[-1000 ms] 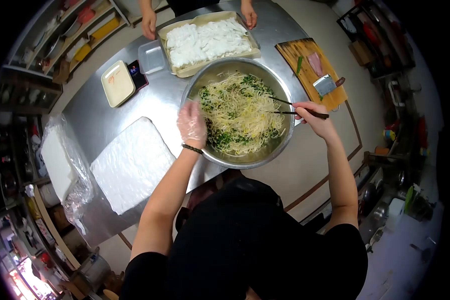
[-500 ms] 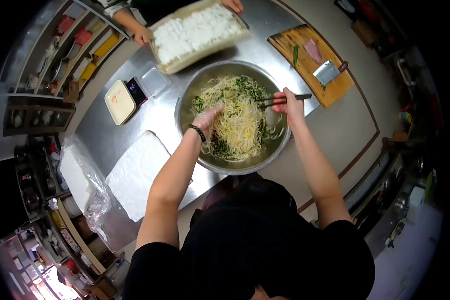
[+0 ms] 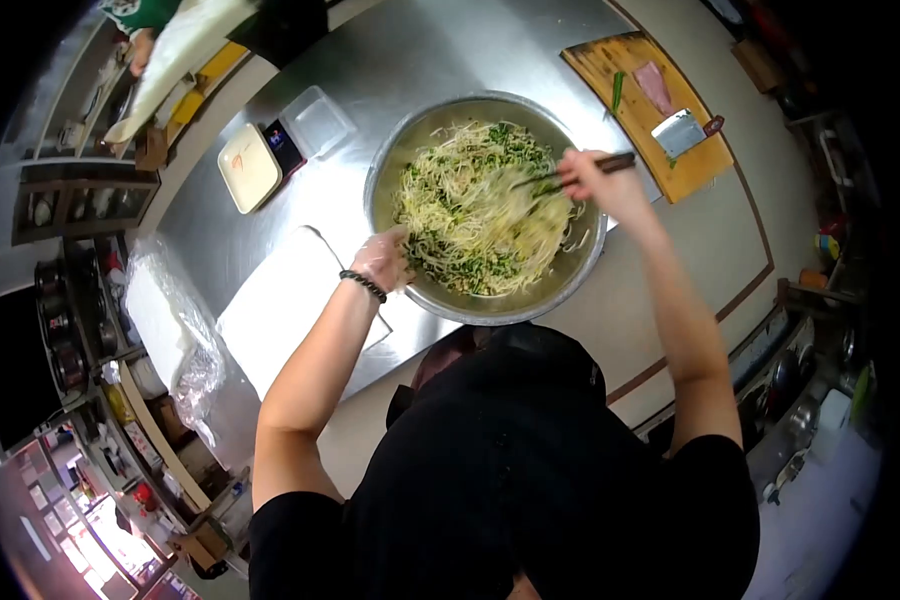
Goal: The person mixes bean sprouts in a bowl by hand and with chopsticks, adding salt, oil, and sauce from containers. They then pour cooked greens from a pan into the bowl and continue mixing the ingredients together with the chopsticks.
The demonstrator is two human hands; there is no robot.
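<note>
A large metal bowl (image 3: 582, 268) holds bean sprouts mixed with chopped greens (image 3: 470, 240). My left hand (image 3: 382, 258), in a clear plastic glove with a dark beaded bracelet at the wrist, grips the bowl's near left rim; its fingertips are partly hidden. Over the right side of the bowl, my right hand (image 3: 595, 182) is closed around dark chopsticks (image 3: 545, 180). Their tips reach into the sprouts, which are smeared by motion there.
Right of the bowl lies a cutting board (image 3: 705, 175) with a cleaver (image 3: 678, 134), a piece of meat (image 3: 654, 86) and a green stalk (image 3: 618, 92). A cream tray (image 3: 248, 170), phone (image 3: 284, 148), clear container (image 3: 318, 122) and white sheet (image 3: 285, 305) are leftward. A co-worker's hand (image 3: 142, 50) holds a pale tray (image 3: 185, 50).
The co-worker's tray of white food has moved from behind the bowl to the far upper left. My left hand went from the sprouts to the rim; the chopsticks stirred the mix.
</note>
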